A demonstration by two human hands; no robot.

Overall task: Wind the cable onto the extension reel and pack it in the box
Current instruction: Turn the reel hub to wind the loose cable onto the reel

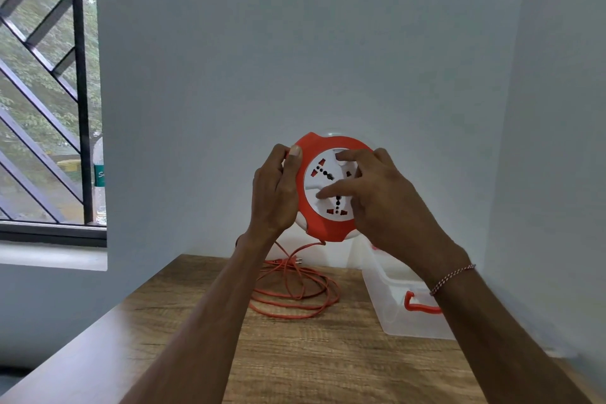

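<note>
I hold a round orange and white extension reel [323, 220] up in the air above the table, its socket face toward me. My left hand [275, 193] grips the reel's left rim, thumb on the orange edge. My right hand [380, 203] lies on the white socket disc with its fingers spread and fingertips pressing on it. An orange cable [295, 292] hangs from the reel's bottom and lies in loose loops on the wooden table [295, 354], its plug [293, 261] at the far side. A clear plastic box [403, 311] with an orange latch stands open at the right.
Walls close in behind and to the right of the table. A barred window [42, 92] is at the left, with a plastic bottle [100, 180] on its sill.
</note>
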